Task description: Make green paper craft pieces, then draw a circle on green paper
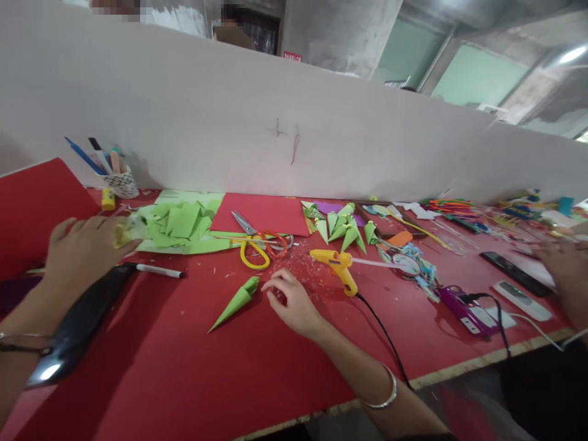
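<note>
My left hand is at the left, its fingers closed about a small clear bag with something yellow in it; blur hides the details. Beneath that forearm runs a long dark shiny object, and a white marker lies by its tip. In the middle, my right hand hovers low over the table with fingers loosely bent and apart, nothing between them. Just left of its fingertips lies a rolled green paper cone, not touched. A yellow hot glue gun rests to the right of this hand.
Yellow-handled scissors and a red-handled pair lie behind the cone. Green paper pieces, red paper and several finished cones line the back. A pen cup stands left. Right are a purple power strip and another person's hand.
</note>
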The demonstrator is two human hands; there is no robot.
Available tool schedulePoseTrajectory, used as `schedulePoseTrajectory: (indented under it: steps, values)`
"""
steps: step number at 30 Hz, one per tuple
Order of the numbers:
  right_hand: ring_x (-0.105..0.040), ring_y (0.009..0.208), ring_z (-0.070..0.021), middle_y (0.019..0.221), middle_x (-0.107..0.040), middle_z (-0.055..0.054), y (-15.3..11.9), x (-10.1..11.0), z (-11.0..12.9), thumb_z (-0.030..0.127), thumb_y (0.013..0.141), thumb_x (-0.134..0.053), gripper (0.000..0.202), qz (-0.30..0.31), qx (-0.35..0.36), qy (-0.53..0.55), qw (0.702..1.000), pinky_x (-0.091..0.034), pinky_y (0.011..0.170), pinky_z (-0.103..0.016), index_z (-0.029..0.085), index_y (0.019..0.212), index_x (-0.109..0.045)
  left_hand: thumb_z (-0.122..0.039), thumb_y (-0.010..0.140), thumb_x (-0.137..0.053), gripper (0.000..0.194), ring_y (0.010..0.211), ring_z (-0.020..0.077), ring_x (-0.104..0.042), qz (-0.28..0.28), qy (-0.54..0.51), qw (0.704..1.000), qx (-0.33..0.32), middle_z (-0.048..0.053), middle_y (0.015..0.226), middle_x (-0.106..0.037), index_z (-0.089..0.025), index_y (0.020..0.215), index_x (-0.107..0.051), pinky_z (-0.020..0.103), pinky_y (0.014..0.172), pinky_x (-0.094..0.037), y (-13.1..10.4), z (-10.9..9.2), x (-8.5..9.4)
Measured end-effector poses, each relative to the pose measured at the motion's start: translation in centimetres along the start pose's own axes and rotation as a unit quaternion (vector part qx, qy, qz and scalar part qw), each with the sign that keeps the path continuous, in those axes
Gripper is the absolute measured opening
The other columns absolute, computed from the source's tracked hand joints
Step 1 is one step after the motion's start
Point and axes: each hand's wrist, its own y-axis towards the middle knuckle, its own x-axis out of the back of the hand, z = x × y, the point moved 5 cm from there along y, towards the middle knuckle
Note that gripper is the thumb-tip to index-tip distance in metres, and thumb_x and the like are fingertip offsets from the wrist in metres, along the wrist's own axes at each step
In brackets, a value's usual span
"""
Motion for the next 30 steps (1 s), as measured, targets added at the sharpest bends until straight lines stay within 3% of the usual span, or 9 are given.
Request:
schedulePoseTrajectory:
  steps: [2,5,8,12,19,25,30]
  values:
    - [-0.05,0.078,-0.0121,0.087,-0.048,-0.004,0.0,0.1,0.2,0.01,0.078,-0.043,0.019,-0.002,0.007,-0.001,1.0,-0.044,0.07,-0.024,0.019,0.087,-0.057,-0.041,0.074,-0.046,0.048,0.113,0.0316,-0.036,0.001,0.072,0.997,-0.031,0.008,0.114,-0.048,-0.012,0.112,-0.044,0.046,0.097,-0.023,-0.2,-2.7,-0.3]
    - [-0.051,0.08,-0.013,0.088,-0.05,-0.004,-0.1,0.2,0.6,0.01,0.078,-0.044,0.02,-0.007,0.019,0.005,1.0,-0.044,0.074,-0.026,0.018,0.092,-0.055,-0.044,0.074,-0.046,0.052,0.096,0.0238,-0.05,0.048,-0.022,0.995,-0.079,0.007,0.109,-0.052,-0.012,0.114,-0.043,0.034,0.086,-0.038,-1.4,-7.0,-1.7]
    - [-0.052,0.078,-0.0124,0.088,-0.051,-0.004,-0.3,0.4,0.9,0.013,0.079,-0.044,0.026,-0.021,0.021,0.041,0.999,-0.045,0.07,-0.025,0.019,0.104,-0.049,-0.04,0.073,-0.051,0.047,0.091,0.02,-0.053,0.113,-0.107,0.982,-0.111,0.007,0.106,-0.054,-0.015,0.113,-0.045,0.03,0.081,-0.042,-3.2,-10.8,-3.5]
    - [-0.054,0.08,-0.0123,0.093,-0.052,-0.004,-0.7,0.5,1.7,0.018,0.081,-0.044,0.033,-0.032,0.048,0.091,0.994,-0.046,0.073,-0.027,0.022,0.114,-0.041,-0.036,0.074,-0.054,0.044,0.096,0.0203,-0.051,0.135,-0.143,0.968,-0.158,0.007,0.106,-0.054,-0.018,0.113,-0.046,0.032,0.085,-0.041,-5.1,-14.2,-5.2]
    - [-0.055,0.082,-0.0128,0.098,-0.053,-0.005,-0.8,0.3,2.9,0.019,0.084,-0.042,0.028,0.006,0.084,0.094,0.992,-0.046,0.077,-0.029,0.025,0.11,-0.047,-0.03,0.076,-0.051,0.04,0.097,0.0196,-0.051,0.163,-0.175,0.953,-0.183,0.008,0.106,-0.052,-0.02,0.114,-0.045,0.033,0.085,-0.042,-6.6,-16.4,-7.0]
    - [-0.053,0.092,-0.0146,0.097,-0.056,-0.005,-0.5,0.5,2.7,0.018,0.085,-0.04,0.025,-0.012,0.05,0.094,0.994,-0.043,0.083,-0.03,0.022,0.104,-0.054,-0.027,0.075,-0.051,0.041,0.094,0.0194,-0.052,0.161,-0.166,0.95,-0.209,0.007,0.101,-0.055,-0.021,0.115,-0.045,0.032,0.084,-0.043,-7.1,-17.3,-6.8]
    - [-0.057,0.084,-0.0137,0.092,-0.059,-0.004,-0.3,-0.2,2.0,0.021,0.083,-0.043,0.022,0.015,-0.008,0.199,0.98,-0.047,0.075,-0.027,0.022,0.09,-0.064,-0.029,0.073,-0.054,0.04,0.087,0.018,-0.055,0.192,-0.205,0.937,-0.207,0.006,0.095,-0.059,-0.021,0.112,-0.05,0.03,0.08,-0.045,-7.3,-18.2,-7.2]
